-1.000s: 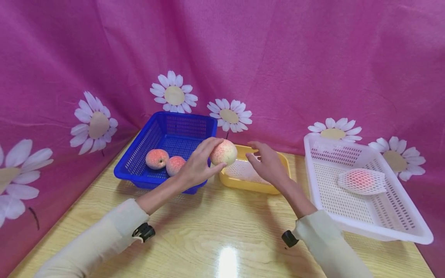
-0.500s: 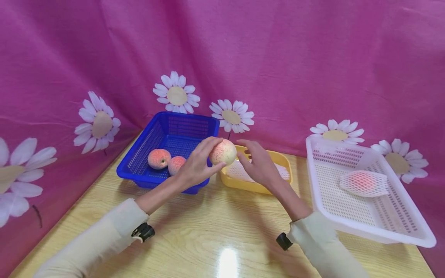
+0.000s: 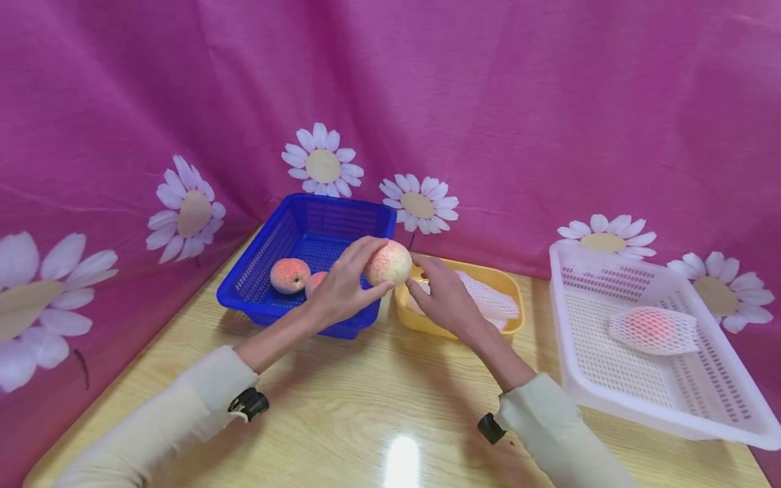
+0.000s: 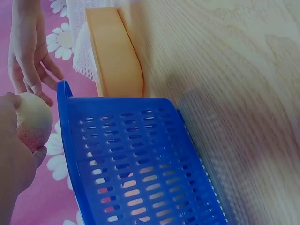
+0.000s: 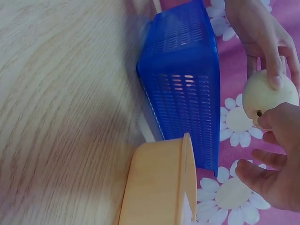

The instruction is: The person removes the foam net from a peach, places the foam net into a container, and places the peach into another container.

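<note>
My left hand grips a pale yellow peach with a red-speckled side, raised between the blue basket and the yellow basket. The right hand reaches in from the other side, its fingertips at the peach's pale right end. In the right wrist view, a finger of that hand touches the peach near a small dark stem hole, while its other fingers hang loosely curved. Below the right hand, white foam net sleeves lie in the yellow basket. Two reddish peaches, one reddish peach partly ahead of the other, sit in the blue basket.
On the right stands a white basket containing a peach in a foam net. A pink cloth with daisies hangs behind the wooden table. The blue basket's wall rises beside the left hand.
My right hand has come leftward to the peach, its fingertips now touching it. The left hand keeps its hold, nearly still. The head view has shifted slightly left.
</note>
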A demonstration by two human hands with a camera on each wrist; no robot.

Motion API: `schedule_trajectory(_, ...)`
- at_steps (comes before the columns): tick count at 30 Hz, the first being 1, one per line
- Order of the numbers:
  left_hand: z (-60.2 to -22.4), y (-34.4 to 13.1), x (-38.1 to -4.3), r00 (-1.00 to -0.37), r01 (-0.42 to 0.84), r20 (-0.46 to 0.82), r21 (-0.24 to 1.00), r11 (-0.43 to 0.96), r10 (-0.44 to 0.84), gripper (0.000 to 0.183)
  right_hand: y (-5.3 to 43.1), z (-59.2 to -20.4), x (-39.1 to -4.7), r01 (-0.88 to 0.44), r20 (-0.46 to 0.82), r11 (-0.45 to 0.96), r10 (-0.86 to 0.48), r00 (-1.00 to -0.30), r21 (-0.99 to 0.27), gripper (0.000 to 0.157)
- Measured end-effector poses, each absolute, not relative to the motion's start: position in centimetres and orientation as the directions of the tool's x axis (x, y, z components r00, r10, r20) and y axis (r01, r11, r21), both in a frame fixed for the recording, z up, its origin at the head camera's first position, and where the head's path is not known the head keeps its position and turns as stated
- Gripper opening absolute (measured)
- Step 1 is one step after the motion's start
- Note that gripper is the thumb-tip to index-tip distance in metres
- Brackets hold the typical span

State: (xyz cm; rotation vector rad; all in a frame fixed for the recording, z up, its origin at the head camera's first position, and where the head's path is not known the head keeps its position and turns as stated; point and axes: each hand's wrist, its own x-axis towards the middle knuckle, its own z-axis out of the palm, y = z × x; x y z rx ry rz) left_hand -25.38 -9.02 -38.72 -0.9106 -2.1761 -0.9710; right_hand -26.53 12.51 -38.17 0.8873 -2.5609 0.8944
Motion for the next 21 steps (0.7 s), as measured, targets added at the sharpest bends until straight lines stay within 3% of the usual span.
schedule_trajectory(21,-39.0,-11.4,-25.8,-0.626,0.736,0.712,0.405,0.542,0.318,0.061,10.0,-39.6,-26.2,-0.665,0.422,0.616,-0.515,-0.746,-0.422,0.037)
